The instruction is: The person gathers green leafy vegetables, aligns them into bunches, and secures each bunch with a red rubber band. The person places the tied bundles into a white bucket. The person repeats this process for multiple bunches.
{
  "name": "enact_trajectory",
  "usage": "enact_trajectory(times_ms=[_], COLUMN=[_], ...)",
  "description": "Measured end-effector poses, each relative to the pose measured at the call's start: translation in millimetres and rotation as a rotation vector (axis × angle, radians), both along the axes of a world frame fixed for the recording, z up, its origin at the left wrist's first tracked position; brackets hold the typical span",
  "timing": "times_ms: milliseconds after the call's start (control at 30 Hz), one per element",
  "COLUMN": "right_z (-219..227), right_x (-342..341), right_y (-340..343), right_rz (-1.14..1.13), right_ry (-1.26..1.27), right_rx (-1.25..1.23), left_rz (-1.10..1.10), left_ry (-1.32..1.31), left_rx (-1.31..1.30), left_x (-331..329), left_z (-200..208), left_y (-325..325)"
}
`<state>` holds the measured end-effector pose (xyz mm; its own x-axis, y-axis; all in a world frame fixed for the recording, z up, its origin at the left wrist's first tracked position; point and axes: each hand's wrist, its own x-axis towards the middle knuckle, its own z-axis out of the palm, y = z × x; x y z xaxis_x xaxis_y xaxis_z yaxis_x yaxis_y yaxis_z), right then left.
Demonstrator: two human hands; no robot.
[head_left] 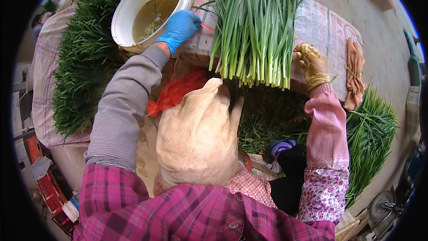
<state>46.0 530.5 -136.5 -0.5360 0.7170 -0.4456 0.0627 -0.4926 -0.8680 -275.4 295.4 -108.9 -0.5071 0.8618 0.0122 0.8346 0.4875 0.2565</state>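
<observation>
Bunch of long green leaves point(256, 27) lies across a sack-covered bench point(327, 33), pale cut ends toward the worker and just over the near edge. Left hand point(180, 29), blue-gloved, is left of the bunch, in front of the white bucket point(119, 23); fingers closed, a red strip point(207, 27) running from them toward the stems. Right hand point(313, 64), in a stained tan glove, is right of the bunch, fingers curled tight, pinching a red end point(295, 50). From where I stand I cannot tell whether both reds are one piece; leaves cover the middle. Bucket holds murky water point(154, 13). Brown rag point(354, 73) hangs at the bench's right end. Darker leaf heap point(82, 58) far left.
</observation>
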Motion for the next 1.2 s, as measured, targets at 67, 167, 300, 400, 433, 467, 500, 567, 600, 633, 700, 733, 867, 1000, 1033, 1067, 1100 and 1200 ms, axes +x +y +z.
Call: enact_trajectory(times_ms=[67,167,300,400,433,467,500,567,600,633,700,733,867,1000,1033,1067,1100,1200], right_z=[1,1,0,-2,-2,-2,-2,-1,0,1,5,7,17,21,26,31,38,46], right_x=[-1,0,0,1,1,0,-2,-4,-5,-6,-10,-11,-18,-26,-28,-33,-38,-47], right_y=[0,1,3,5,5,5,5,4,4,2,0,0,-4,-10,-14,-20,-25,-35], right_rz=[-0.005,0.016,0.037,0.084,0.089,0.093,0.097,0.102,0.105,0.111,0.105,0.118,0.147,0.149,0.143,0.11,0.091,0.082], right_ry=[-0.006,0.018,0.076,0.148,0.152,0.157,0.162,0.224,0.259,0.295,0.27,0.277,0.29,0.309,0.301,0.31,0.3,0.339], right_rx=[-0.022,-0.05,-0.128,-0.162,-0.18,-0.198,-0.216,-0.269,-0.297,-0.328,-0.32,-0.32,-0.292,-0.252,-0.223,-0.194,-0.156,-0.065], left_rz=[-0.001,0.151,0.221,0.282,0.302,0.339,0.338,0.332,0.311,0.283,0.225,0.237,0.246,0.124,0.071,0.02,-0.031,-0.128], left_ry=[-0.144,-0.606,-0.777,-0.848,-0.87,-0.902,-0.933,-1.001,-1.036,-1.071,-1.142,-1.167,-1.327,-1.333,-1.277,-1.217,-1.156,-0.98], left_rx=[-0.045,0.01,0.297,0.484,0.559,0.593,0.64,0.736,0.779,0.82,0.901,0.929,1.023,0.967,0.904,0.845,0.785,0.56], left_x=[-2,-3,10,19,23,29,34,43,46,49,54,53,50,60,64,67,69,76], left_z=[11,31,26,14,9,6,2,-8,-10,-12,-19,-23,-27,-4,6,15,23,53], left_y=[0,0,-6,-9,-10,-9,-8,-3,1,3,8,10,18,38,46,52,60,80])
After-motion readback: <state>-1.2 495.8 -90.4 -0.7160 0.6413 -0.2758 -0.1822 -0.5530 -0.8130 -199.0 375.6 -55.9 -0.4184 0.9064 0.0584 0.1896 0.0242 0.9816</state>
